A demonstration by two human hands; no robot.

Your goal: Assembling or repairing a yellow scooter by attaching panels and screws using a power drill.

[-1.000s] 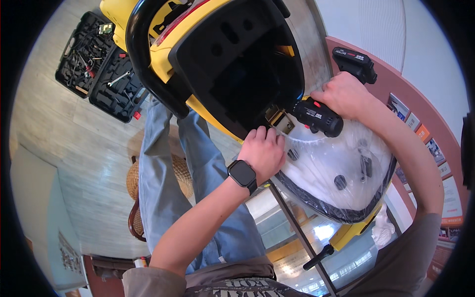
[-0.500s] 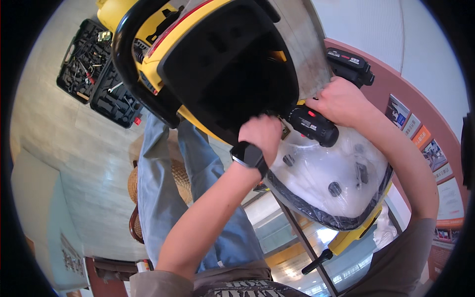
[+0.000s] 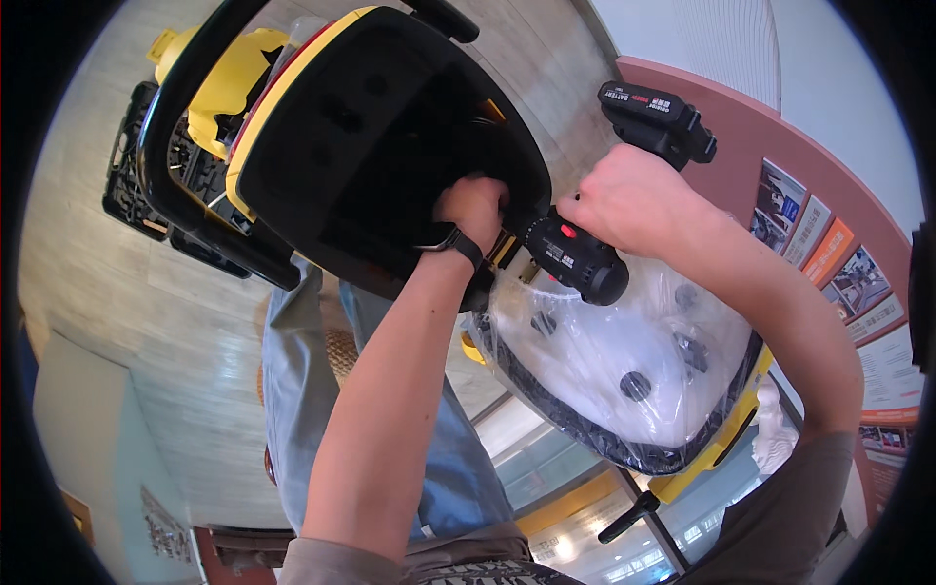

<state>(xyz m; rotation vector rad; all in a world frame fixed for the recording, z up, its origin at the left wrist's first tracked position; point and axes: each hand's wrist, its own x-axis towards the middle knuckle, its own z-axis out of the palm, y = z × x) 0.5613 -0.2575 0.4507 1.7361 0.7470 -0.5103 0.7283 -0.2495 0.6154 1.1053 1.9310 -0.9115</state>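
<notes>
My right hand [image 3: 634, 200] is wrapped round the handle of a black cordless drill [image 3: 577, 258]. Its battery [image 3: 655, 117] sticks out beyond my fist, and its front end points left toward a large dark panel. My left hand [image 3: 472, 210], with a black watch on the wrist, is closed at the lower part of that black panel [image 3: 361, 146], just left of the drill. Whatever its fingers pinch is hidden. The panel has a yellow rim and belongs to a yellow and black machine. Below the drill lies a seat-like cushion [image 3: 604, 390] wrapped in clear plastic.
A thick black tubular bar [image 3: 161, 146] curves along the machine's left side. Behind it on the floor lies an open black tool case [image 3: 136, 195]. A reddish-brown display board [image 3: 741, 117] with pictures stands at the right. A black handle grip [image 3: 629, 517] juts out below the cushion.
The panel, the bar and both hands with the drill have shifted left in view. More of the tool case is now covered. The right hand keeps its hold on the drill.
</notes>
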